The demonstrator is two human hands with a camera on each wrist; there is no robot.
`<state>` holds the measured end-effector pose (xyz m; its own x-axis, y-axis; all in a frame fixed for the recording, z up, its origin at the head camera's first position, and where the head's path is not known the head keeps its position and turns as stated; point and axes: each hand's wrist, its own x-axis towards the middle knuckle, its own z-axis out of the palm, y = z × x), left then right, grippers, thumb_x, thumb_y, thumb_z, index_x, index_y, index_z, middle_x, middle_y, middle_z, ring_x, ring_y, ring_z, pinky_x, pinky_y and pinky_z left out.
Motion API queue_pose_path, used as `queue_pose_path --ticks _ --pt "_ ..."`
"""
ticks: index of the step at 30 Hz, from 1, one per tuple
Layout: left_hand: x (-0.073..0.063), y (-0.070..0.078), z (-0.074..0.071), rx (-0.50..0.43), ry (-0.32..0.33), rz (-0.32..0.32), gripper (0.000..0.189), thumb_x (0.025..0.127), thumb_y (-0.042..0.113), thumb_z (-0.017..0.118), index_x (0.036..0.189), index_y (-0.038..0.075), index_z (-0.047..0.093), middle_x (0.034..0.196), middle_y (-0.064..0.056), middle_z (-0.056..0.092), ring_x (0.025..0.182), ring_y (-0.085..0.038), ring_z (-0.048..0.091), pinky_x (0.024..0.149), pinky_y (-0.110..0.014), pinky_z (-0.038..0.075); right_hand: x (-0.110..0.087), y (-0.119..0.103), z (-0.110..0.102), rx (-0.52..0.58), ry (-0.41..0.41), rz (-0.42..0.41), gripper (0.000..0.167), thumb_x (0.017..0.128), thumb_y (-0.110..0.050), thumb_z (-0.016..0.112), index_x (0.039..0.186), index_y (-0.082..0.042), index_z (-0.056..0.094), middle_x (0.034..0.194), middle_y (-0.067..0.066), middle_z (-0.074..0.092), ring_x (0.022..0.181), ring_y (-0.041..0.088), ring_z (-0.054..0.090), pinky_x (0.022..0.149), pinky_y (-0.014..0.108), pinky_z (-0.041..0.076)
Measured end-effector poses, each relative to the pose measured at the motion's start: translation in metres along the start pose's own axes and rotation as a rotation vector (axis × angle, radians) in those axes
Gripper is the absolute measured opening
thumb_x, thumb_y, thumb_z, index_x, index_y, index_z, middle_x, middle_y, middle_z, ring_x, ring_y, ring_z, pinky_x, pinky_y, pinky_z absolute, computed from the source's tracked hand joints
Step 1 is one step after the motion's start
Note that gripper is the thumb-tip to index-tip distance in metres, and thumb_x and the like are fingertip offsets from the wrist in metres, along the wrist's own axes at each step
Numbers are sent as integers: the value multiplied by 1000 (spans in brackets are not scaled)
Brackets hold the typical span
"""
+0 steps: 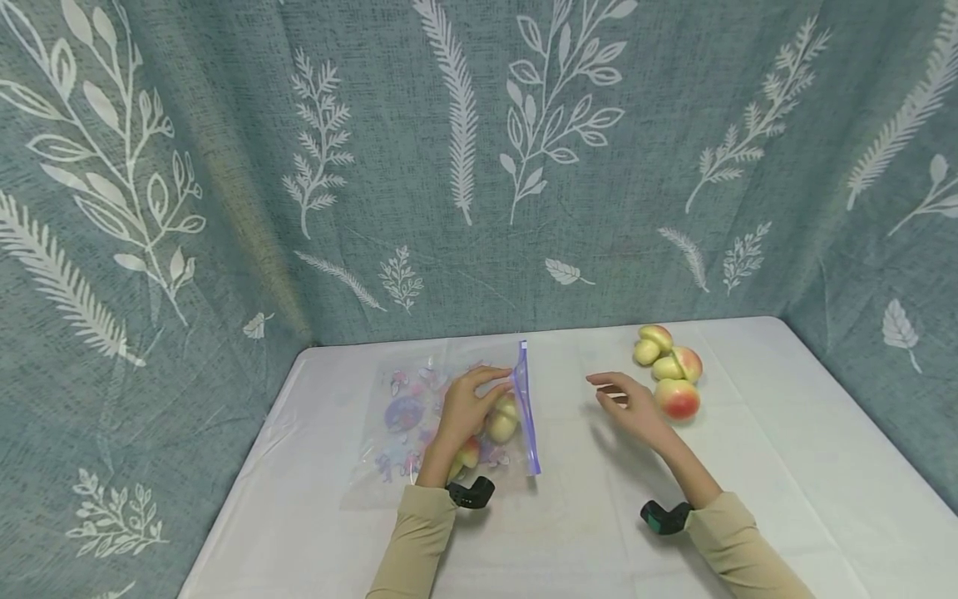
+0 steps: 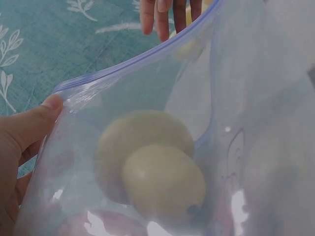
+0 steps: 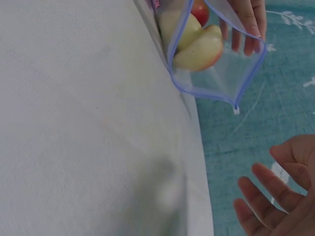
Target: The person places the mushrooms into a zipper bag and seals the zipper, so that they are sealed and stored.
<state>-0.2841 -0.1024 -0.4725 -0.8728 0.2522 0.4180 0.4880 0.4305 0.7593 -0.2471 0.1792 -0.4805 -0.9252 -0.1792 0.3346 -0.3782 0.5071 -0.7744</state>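
Note:
A clear zip bag (image 1: 530, 416) with a purple closure strip lies on the table, printed with pink and purple figures. My left hand (image 1: 464, 408) pinches its upper side near the mouth, thumb at the purple rim in the left wrist view. The mouth (image 3: 179, 49) gapes toward the right. Inside sit yellow-green fruit (image 2: 165, 182) and a red-tinged one (image 1: 468, 452). My right hand (image 1: 632, 412) hovers between the bag and the loose fruit, fingers relaxed and spread, holding nothing. Close to its right lies a yellow-and-red fruit (image 1: 678, 400).
Behind that fruit lie more of the same kind, one pair (image 1: 679, 364) in the middle and another (image 1: 654, 339) at the back. The white tablecloth (image 1: 591, 516) covers the table. A grey-green leaf-patterned curtain (image 1: 479, 249) closes off the back and both sides.

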Motion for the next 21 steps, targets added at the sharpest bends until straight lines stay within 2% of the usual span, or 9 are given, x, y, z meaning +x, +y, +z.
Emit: queue_pose_path --ticks 21 --pt "0 1 1 -1 -4 -4 28 86 31 65 108 15 69 113 -2 67 125 -35 46 104 -52 35 -6 1 -30 -86 155 -54 25 89 0 57 114 0 61 111 19 63 97 35 61 82 54 50"
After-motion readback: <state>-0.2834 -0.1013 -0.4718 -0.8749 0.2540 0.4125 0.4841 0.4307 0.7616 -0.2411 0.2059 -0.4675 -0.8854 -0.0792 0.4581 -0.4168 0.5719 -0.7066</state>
